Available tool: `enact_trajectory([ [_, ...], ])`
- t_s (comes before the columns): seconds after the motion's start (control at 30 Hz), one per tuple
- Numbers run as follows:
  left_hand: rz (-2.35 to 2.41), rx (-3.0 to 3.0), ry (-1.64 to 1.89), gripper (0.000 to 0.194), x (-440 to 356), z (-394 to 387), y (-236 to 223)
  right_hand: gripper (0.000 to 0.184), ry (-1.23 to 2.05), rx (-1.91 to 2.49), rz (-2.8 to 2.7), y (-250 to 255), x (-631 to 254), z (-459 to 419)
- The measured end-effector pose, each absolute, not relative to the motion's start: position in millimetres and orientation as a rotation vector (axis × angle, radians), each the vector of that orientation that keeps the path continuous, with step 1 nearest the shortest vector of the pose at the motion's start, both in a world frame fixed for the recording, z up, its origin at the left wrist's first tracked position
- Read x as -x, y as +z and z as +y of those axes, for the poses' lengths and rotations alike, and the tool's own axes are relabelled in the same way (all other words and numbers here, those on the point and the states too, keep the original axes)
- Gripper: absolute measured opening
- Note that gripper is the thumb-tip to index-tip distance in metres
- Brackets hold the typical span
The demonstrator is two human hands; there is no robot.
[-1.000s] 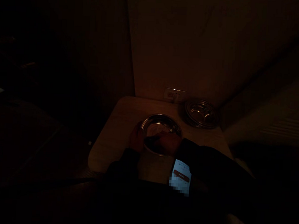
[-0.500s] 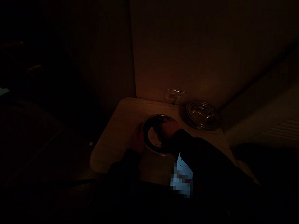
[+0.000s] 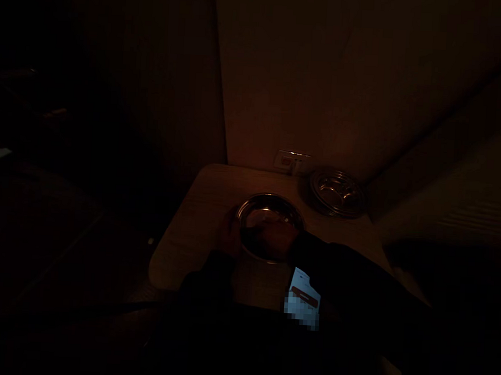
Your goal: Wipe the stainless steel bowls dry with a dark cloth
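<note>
A round, shiny metal plate [image 3: 269, 197] with a raised rim lies on the small wooden table [image 3: 199, 207]. My left hand [image 3: 230, 237] is closed around its left edge. Over the plate's near right part, my right hand [image 3: 279, 238] is bent inward with its fingers down inside the rim. A dark patch shows beside and below these fingers; whether it is a cloth or a shadow, I cannot tell. Dim light hides most finger detail.
Several metal plates [image 3: 338, 195], the top one divided into compartments, are stacked at the table's back right corner. A wall socket [image 3: 291, 160] sits behind them, a little left. A lit, pale screen [image 3: 306, 294] shows below my right forearm.
My right hand moved toward the plate's far side half a second ago, then back to its near side. My left hand stays at the left edge.
</note>
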State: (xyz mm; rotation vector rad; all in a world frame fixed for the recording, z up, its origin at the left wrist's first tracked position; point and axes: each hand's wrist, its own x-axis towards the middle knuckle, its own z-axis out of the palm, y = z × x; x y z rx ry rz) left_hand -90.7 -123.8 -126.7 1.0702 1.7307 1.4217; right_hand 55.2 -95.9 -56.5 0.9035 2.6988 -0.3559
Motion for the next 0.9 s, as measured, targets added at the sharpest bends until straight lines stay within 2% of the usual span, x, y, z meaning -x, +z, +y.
enact_trajectory([
  [0.43,1.690,-1.057,1.506,0.035,94.0,-124.9,-135.2,0.032,-0.154,-1.479,2.580,-72.0,-44.7,-61.2],
  [0.6,1.748,-1.042,1.460,0.030,92.9,-123.4,-129.4,0.031,-0.221,-1.338,2.651,-71.5,-47.0,-60.5],
  [0.77,1.747,-1.117,1.353,0.042,91.0,-124.0,-127.3,0.038,-0.361,-1.020,2.734,-67.3,-49.1,-74.3],
  [0.9,1.750,-1.142,1.323,0.043,89.3,-126.5,-125.7,0.039,-0.442,-0.826,2.732,-61.7,-63.6,-84.0],
])
